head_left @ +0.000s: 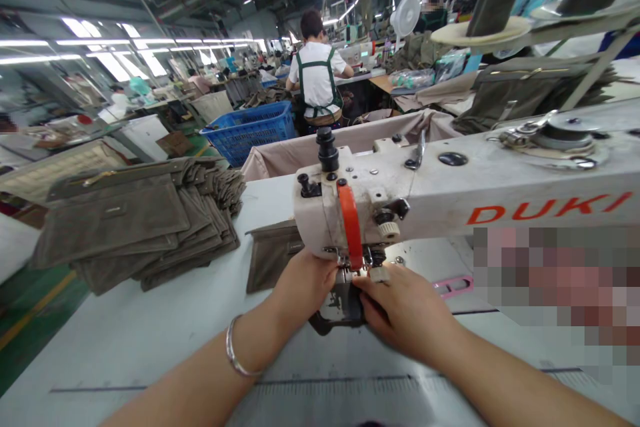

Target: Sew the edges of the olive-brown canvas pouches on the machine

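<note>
Under the head of a white sewing machine (380, 193) with an orange guard lies a grey-brown fabric piece (270, 259), its left part showing flat on the table. My left hand (307, 283), with a silver bangle at the wrist, is closed at the near edge of this piece, left of the needle area; its fingertips are partly hidden by the machine head. Close to the presser foot on the right, my right hand (407, 310) has thumb and fingers pressed together on dark material at the needle plate. What exactly those fingers grip is partly hidden.
A stack of grey-brown fabric pieces (145, 220) with zips stands on the left of the table. A pink tool (453, 285) lies right of my hand. Behind the machine hangs a beige cloth bin (280, 153), near a blue crate (253, 130). A co-worker (317, 73) sits beyond.
</note>
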Demonstrator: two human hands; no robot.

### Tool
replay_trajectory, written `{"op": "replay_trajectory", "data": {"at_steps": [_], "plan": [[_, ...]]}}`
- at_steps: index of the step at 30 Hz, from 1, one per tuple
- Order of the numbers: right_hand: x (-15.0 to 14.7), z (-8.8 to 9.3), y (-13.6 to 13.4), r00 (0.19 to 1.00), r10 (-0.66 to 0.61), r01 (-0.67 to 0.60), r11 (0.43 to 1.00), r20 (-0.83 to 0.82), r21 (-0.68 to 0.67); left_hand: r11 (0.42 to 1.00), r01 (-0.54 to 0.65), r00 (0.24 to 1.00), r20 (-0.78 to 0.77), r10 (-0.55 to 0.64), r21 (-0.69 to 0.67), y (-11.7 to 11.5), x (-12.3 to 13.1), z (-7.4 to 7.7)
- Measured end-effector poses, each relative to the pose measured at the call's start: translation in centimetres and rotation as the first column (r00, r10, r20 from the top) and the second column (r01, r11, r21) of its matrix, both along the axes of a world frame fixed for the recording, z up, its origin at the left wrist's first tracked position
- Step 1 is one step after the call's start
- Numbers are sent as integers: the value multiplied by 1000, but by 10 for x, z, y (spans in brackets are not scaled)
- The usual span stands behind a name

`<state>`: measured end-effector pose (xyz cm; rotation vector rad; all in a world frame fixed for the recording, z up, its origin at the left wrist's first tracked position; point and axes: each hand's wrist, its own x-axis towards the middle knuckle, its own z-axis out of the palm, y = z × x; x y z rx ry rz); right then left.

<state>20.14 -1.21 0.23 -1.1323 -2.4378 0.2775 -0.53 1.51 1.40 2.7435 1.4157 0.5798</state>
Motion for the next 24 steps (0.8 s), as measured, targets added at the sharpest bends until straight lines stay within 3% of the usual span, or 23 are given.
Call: {"op": "replay_trajectory", "data": {"at_steps": [3,6,9,11,16,20,24], "plan": [[3,0,0,999,32,-32,999,-33,-16,997,64,996,-62,-67,-47,-11,6,16],[2,0,-1,998,66,-67,998,-22,-17,979,13,999,-48,-23,-206,-18,10,31],[-1,0,-3,993,116,-115,993,26,-19,904,-54,997,31,74,-424,-19,11,42],[-3,0,-4,992,118,-117,993,53,-22,873,-33,994,71,77,-486,-19,12,47],[-4,0,-5,992,95,-92,995,77,-38,903,-50,997,34,71,-426,-19,16,49],[-3,1,-5,993,91,-88,995,73,-43,941,-70,997,-57,54,-332,-28,20,38],[-4,1,-5,993,92,-89,995,68,-39,958,-103,995,-40,95,-267,-40,24,27]]}}
